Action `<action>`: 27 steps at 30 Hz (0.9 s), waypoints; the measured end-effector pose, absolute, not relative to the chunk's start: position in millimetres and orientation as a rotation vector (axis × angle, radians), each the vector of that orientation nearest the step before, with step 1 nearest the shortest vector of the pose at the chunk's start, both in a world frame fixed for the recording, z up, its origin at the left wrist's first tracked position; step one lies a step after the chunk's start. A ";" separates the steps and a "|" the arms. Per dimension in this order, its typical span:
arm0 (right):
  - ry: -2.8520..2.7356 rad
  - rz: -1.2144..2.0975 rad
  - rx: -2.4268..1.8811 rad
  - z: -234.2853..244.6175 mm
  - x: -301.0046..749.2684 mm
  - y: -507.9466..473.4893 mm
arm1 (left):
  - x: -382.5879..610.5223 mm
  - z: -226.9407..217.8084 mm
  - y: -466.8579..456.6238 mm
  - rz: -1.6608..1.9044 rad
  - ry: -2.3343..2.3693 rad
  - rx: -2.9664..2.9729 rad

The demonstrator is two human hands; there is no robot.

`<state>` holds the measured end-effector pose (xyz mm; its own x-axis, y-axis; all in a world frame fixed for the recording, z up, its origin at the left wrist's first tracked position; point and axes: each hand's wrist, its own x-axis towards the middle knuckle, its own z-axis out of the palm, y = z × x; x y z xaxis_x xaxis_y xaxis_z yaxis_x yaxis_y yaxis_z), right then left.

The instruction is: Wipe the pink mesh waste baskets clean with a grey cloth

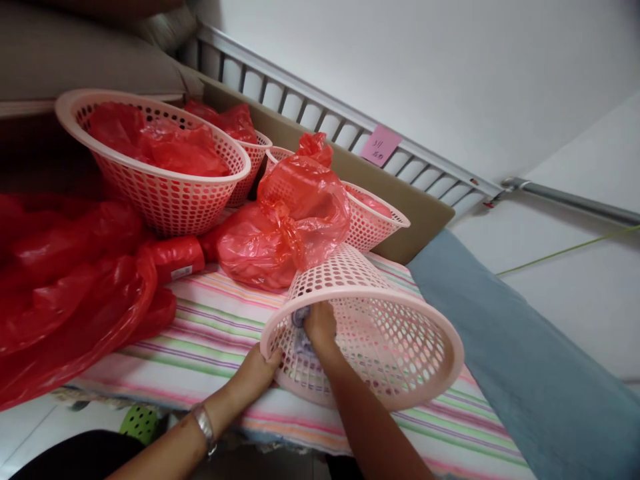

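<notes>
A pink perforated plastic basket (395,320) lies tipped on its side on a striped cloth (220,327), its mouth facing me. My left hand (257,373) grips the basket's near rim from outside, and a metal bracelet is on that wrist. My right hand (320,325) reaches inside the basket with fingers closed on a small bluish cloth (300,317) pressed against the inner wall. A red plastic bag (295,213) bulges just behind the basket.
Several more pink baskets with red bags stand behind, the largest (165,193) at the left. Loose red plastic (65,287) piles at the far left. A blue cloth (515,373) covers the right side. A white railing (320,113) with a pink note (380,145) runs along the wall.
</notes>
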<state>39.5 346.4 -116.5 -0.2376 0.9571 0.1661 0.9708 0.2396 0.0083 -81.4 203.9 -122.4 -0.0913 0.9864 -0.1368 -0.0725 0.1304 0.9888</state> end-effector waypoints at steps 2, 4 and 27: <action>-2.361 -0.154 -1.873 -117.9 30.4 375.7 | -79.9 -123.6 204.3 1.135 1.297 1.011; -2.364 -0.148 -1.877 -120.4 25.7 396.2 | -79.6 -123.4 204.7 1.073 1.285 0.980; -2.758 -0.018 -1.583 -105.7 90.4 216.8 | -94.8 -122.6 204.1 1.196 1.402 1.109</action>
